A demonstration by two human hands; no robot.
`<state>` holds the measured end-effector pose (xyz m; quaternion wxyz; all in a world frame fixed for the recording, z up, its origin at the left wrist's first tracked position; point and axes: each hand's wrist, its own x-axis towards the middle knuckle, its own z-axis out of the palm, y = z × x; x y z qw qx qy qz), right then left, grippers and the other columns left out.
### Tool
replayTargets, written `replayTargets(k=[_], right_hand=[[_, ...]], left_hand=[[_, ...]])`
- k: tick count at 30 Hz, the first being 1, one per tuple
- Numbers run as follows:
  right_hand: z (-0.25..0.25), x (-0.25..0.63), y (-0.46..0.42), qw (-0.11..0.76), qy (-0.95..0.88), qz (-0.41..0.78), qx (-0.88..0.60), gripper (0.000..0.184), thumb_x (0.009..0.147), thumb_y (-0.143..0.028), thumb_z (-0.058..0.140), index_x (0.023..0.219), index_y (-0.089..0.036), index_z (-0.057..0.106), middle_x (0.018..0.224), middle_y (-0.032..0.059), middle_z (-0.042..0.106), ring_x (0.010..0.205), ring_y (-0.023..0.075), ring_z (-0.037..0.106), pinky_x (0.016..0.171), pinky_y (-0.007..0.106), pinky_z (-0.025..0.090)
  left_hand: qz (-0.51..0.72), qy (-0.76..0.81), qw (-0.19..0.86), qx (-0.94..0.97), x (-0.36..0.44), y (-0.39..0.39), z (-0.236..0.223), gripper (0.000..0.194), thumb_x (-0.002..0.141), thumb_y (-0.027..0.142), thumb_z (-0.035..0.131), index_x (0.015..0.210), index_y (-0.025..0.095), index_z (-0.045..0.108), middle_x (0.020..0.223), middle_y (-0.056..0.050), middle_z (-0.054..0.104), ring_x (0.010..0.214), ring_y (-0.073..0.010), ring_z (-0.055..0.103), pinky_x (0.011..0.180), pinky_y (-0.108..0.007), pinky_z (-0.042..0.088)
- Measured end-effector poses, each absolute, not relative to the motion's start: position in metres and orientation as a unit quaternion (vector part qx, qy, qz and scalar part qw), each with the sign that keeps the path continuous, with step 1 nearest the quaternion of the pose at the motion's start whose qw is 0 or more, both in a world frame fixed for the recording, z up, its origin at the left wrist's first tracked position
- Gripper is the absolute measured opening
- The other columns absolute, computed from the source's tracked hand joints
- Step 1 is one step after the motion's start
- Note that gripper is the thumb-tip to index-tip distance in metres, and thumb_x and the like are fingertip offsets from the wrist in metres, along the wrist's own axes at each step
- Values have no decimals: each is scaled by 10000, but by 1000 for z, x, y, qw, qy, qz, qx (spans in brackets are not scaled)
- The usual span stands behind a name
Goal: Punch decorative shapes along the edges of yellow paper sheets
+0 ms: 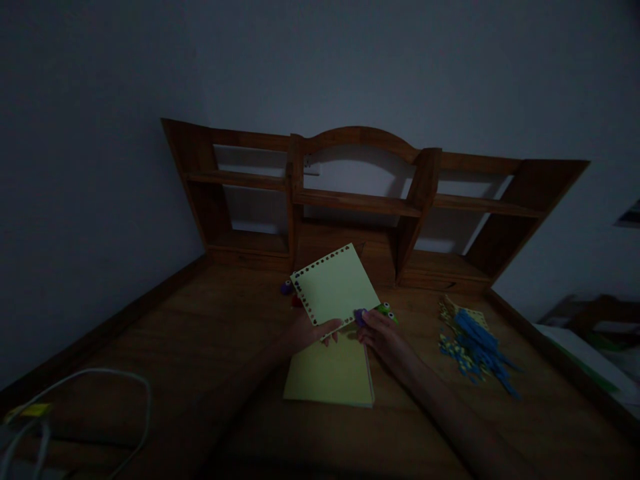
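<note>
My left hand (311, 331) holds up a square yellow sheet of paper (334, 285) with punched holes along two of its edges, pinching its lower corner. My right hand (383, 333) is closed around a small purple paper punch (361, 316), held against the sheet's lower right edge. A green punch (387, 310) lies just behind my right hand. Under both hands rests a stack of yellow paper (330, 375) on the wooden desk (200, 347).
A purple punch (287, 287) and a red one (297, 301) lie behind the sheet. A heap of blue and yellow paper strips (473, 343) sits at the right. A wooden shelf unit (360, 200) stands at the back; white cables (90, 400) run at the near left.
</note>
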<state>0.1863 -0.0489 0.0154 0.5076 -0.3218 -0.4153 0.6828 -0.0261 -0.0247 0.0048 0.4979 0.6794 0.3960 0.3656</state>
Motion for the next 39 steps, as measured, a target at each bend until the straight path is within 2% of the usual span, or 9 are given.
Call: replayTargets(k=[6, 21, 33, 39], right_hand=[[15, 186, -48, 507, -416, 674, -340, 211, 774, -356, 745, 786, -169, 647, 709, 8, 632, 581, 119, 575, 580, 230, 434], [13, 188, -48, 514, -416, 668, -341, 189, 807, -347, 708, 827, -166, 658, 851, 39, 668, 617, 122, 560, 585, 238, 429], [13, 188, -46, 513, -410, 665, -356, 248, 756, -398, 743, 806, -173, 651, 813, 28, 672, 568, 120, 541, 554, 242, 416], [14, 188, -46, 504, -418, 667, -355, 274, 757, -428, 735, 809, -175, 643, 859, 40, 681, 599, 134, 563, 579, 258, 433]], left_hand=[[377, 399, 487, 679, -25, -24, 5, 368, 800, 485, 609, 829, 118, 605, 691, -51, 656, 521, -121, 583, 490, -224, 476], [377, 389, 489, 683, -25, -21, 2, 357, 813, 470, 603, 836, 114, 609, 702, -60, 658, 511, -113, 581, 481, -220, 477], [369, 385, 485, 693, -26, -22, 3, 390, 815, 496, 584, 854, 109, 604, 698, -58, 652, 520, -119, 582, 490, -230, 478], [367, 393, 485, 690, -26, -23, 5, 403, 800, 506, 596, 849, 106, 598, 691, -61, 651, 511, -122, 578, 491, -238, 476]])
